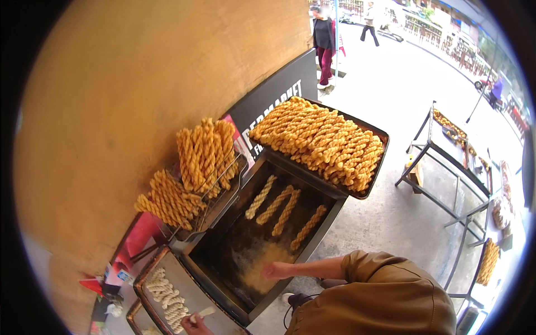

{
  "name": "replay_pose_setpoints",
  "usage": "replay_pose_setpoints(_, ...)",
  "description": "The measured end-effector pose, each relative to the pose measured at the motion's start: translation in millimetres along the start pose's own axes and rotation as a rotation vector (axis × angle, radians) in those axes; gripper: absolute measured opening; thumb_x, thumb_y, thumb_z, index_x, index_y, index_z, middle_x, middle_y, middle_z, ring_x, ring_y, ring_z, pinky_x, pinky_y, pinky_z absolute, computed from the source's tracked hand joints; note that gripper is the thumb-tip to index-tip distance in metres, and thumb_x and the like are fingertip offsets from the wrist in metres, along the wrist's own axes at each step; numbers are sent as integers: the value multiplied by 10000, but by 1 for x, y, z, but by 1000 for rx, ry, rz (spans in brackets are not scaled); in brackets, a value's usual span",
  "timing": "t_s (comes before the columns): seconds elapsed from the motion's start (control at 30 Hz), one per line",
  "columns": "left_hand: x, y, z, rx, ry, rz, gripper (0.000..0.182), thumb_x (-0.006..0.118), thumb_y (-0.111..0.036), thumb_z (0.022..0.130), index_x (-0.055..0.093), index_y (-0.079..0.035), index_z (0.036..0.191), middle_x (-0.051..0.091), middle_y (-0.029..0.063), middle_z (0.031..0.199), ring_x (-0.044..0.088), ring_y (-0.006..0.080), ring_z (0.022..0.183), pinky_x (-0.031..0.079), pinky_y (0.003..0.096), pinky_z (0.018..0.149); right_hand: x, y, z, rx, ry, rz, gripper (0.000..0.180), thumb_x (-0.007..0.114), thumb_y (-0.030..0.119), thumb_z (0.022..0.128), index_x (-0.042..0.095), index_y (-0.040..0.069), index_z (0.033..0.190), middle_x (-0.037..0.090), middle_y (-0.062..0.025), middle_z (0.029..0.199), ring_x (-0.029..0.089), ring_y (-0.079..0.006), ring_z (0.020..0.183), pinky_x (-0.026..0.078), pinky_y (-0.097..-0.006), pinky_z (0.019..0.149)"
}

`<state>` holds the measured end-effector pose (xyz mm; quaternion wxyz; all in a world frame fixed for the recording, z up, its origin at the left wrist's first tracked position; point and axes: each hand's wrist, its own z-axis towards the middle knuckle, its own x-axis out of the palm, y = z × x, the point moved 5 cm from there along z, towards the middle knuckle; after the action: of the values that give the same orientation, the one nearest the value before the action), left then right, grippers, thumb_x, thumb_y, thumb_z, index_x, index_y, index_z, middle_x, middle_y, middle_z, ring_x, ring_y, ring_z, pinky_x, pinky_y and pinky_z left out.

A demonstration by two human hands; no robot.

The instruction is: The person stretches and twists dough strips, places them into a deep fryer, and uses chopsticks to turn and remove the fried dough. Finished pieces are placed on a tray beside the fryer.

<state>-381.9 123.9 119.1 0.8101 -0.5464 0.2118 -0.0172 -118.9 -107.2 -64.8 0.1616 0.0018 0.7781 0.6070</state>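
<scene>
My right hand (pixel 277 271) is over the near end of a rectangular metal fryer (pixel 303 251), above foaming oil (pixel 261 268); whether it holds anything is hidden. Several dough twists, among them a pale one (pixel 260 197) and a browner one (pixel 308 227), float towards the fryer's far end. At the bottom left, my left hand (pixel 196 325) holds a small pale piece (pixel 206 312), perhaps dough or a scraper, beside a row of raw dough twists (pixel 167 299) on a metal tray (pixel 209 295).
A tray of fried twists (pixel 322 144) stands at the fryer's far end. More fried twists (pixel 205 155) fill a wire rack (pixel 236 167) by the orange wall (pixel 125 83). Metal-framed tables (pixel 452 163) stand at right. A person (pixel 323 37) is by the wall's far edge, others farther off.
</scene>
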Motion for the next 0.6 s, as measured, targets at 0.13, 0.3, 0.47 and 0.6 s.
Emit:
replay_pose_setpoints(0.13,91,-49,-40,-287,187,-451,234,572,-118,915,443,-19,1083,570,163,1038,611,238,902,573,359,784,-12,25,-48,262,44,1021,408,601,293,917,535,50,1238,622,-64,1042,612,-163,960,502,-285,861)
replay_pose_setpoints(0.3,176,-100,-88,-416,476,-706,295,528,-26,918,428,-2,1195,528,193,1202,566,282,1072,510,369,913,-74,49,-105,86,42,1288,276,556,157,939,527,30,1183,599,-47,1043,602,-148,922,505,-259,850)
replay_pose_setpoints(0.47,228,-145,-122,-231,564,-562,203,509,-5,920,463,12,1116,515,184,1233,580,274,1059,496,354,926,-110,25,-130,-21,-128,1251,287,560,106,931,521,23,1203,603,-73,1078,611,-174,993,507,-262,876)
replay_pose_setpoints(0.6,242,-179,-131,268,696,-151,70,552,6,897,555,3,968,582,129,1113,603,206,975,485,318,865,-144,0,-146,101,-338,1010,240,569,108,927,562,22,1151,627,-66,1041,614,-162,983,507,-270,870)
